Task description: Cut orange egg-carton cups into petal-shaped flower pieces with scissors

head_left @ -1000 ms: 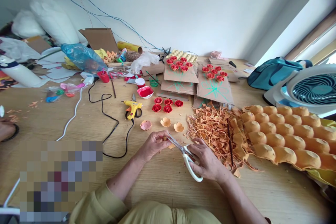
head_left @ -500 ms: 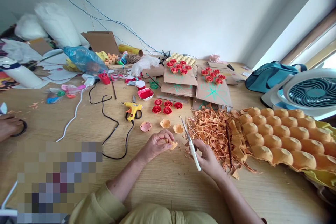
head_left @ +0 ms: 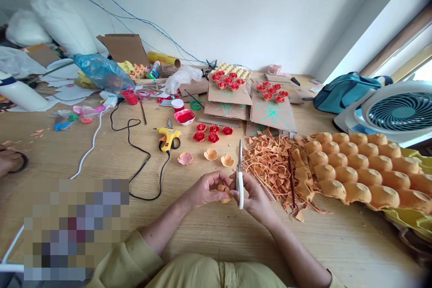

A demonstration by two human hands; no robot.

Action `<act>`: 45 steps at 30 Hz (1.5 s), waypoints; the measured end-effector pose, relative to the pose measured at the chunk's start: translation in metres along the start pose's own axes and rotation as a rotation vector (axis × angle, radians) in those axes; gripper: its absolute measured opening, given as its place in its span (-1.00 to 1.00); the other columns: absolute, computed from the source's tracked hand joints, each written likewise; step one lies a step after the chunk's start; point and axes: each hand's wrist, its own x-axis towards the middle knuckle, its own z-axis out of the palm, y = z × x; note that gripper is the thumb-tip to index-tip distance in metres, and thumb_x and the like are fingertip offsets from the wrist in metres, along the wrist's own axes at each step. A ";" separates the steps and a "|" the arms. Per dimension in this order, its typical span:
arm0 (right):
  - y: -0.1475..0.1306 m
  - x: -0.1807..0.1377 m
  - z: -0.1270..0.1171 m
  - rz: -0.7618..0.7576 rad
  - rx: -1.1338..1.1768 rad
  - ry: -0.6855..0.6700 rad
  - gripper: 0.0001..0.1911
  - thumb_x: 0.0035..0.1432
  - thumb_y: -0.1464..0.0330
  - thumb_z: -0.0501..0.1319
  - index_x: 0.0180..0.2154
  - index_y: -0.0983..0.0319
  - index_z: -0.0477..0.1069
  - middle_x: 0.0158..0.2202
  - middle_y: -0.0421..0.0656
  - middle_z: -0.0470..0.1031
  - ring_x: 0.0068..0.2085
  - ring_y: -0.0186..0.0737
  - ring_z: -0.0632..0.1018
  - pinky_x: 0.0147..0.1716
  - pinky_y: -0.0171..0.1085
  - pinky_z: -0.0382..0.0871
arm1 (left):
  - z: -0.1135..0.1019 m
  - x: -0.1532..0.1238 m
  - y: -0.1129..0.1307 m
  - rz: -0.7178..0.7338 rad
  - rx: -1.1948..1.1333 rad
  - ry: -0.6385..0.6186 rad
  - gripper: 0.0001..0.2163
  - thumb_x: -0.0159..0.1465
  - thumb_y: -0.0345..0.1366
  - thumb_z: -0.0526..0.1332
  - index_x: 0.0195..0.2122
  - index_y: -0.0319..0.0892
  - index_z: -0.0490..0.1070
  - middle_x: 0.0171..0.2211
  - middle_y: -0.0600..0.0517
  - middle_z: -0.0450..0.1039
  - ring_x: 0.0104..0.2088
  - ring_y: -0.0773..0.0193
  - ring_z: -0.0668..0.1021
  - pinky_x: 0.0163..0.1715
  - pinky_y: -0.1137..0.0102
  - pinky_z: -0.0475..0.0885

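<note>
My left hand pinches a small orange egg-carton piece just above the wooden table. My right hand grips white-handled scissors, held upright with the blades closed and pointing away from me; its fingers also touch the piece. Three cut orange cups lie just beyond my hands. A heap of orange trimmings lies to the right of my right hand.
An orange egg tray sits at right, with a fan and blue bag behind. A yellow glue gun with black cord, red paper roses, cardboard sheets and clutter fill the far side. Another person's hand rests at left.
The scissors left the carton piece and swung from lying across my hands to standing upright. Both hands came together around the piece.
</note>
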 end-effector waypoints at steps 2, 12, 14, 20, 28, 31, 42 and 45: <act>0.003 0.001 0.001 0.011 0.053 -0.001 -0.74 0.14 0.20 0.34 -0.24 0.18 0.35 -0.35 -0.22 0.40 -0.31 -0.24 0.43 -0.28 -0.26 0.37 | 0.002 0.000 0.000 -0.002 -0.096 -0.008 -0.61 0.04 -0.16 0.46 -0.22 -0.20 0.36 -0.40 0.11 0.34 -0.45 0.44 0.35 -0.46 0.51 0.22; 0.006 0.005 0.001 0.055 0.259 0.199 -0.56 0.05 0.07 0.36 -0.16 0.13 0.28 -0.39 -0.24 0.36 -0.45 -0.30 0.37 -0.50 -0.31 0.31 | 0.011 0.004 0.000 0.011 -0.357 -0.026 -0.44 0.02 -0.35 0.47 0.05 -0.04 0.35 -0.12 0.03 0.42 -0.26 0.33 0.50 -0.26 0.42 0.41; 0.006 0.005 0.002 0.043 0.269 0.214 -0.57 0.05 0.09 0.37 -0.17 0.13 0.27 -0.38 -0.24 0.35 -0.45 -0.30 0.36 -0.50 -0.32 0.30 | 0.010 0.005 -0.003 0.043 -0.370 -0.010 -0.48 0.04 -0.36 0.45 0.04 -0.06 0.37 -0.12 0.02 0.43 -0.23 0.34 0.50 -0.26 0.45 0.40; 0.013 0.003 0.011 -0.033 0.203 0.254 -0.65 0.15 0.15 0.32 -0.15 0.13 0.25 -0.34 -0.23 0.34 -0.39 -0.28 0.39 -0.43 -0.30 0.34 | 0.021 0.005 -0.003 0.022 -0.449 0.092 -0.49 0.04 -0.32 0.46 0.02 -0.10 0.39 -0.11 0.02 0.45 -0.20 0.33 0.50 -0.22 0.44 0.40; 0.013 0.000 0.014 -0.142 -0.015 0.277 -0.78 0.22 0.25 0.27 -0.17 0.15 0.27 -0.30 -0.20 0.34 -0.29 -0.23 0.41 -0.28 -0.26 0.35 | 0.030 0.005 -0.010 0.005 -0.538 0.226 -0.44 0.05 -0.34 0.45 0.07 -0.12 0.33 -0.10 -0.03 0.50 -0.16 0.27 0.54 -0.22 0.44 0.36; 0.014 -0.001 0.008 -0.113 -0.064 0.238 -0.79 0.21 0.25 0.27 -0.20 0.18 0.29 -0.29 -0.19 0.37 -0.30 -0.23 0.40 -0.29 -0.27 0.33 | 0.028 0.005 -0.007 0.051 -0.545 0.296 -0.48 0.06 -0.36 0.45 0.04 -0.12 0.35 -0.09 -0.02 0.49 -0.15 0.26 0.53 -0.18 0.42 0.37; 0.007 0.001 0.003 0.015 -0.164 -0.121 -0.68 0.26 0.10 0.11 -0.38 0.20 0.30 -0.42 -0.23 0.31 -0.37 -0.24 0.33 -0.39 -0.30 0.22 | 0.014 0.008 0.007 0.193 -0.532 0.470 -0.54 0.04 -0.36 0.44 -0.02 -0.11 0.40 -0.30 0.12 0.41 -0.44 0.49 0.37 -0.38 0.53 0.31; 0.005 0.000 0.005 0.039 -0.159 -0.165 -0.70 0.26 0.11 0.10 -0.36 0.20 0.31 -0.43 -0.23 0.31 -0.38 -0.25 0.34 -0.39 -0.30 0.23 | 0.013 0.008 0.010 0.218 -0.541 0.479 -0.55 0.05 -0.36 0.44 -0.02 -0.10 0.41 -0.34 0.14 0.37 -0.45 0.50 0.35 -0.37 0.53 0.33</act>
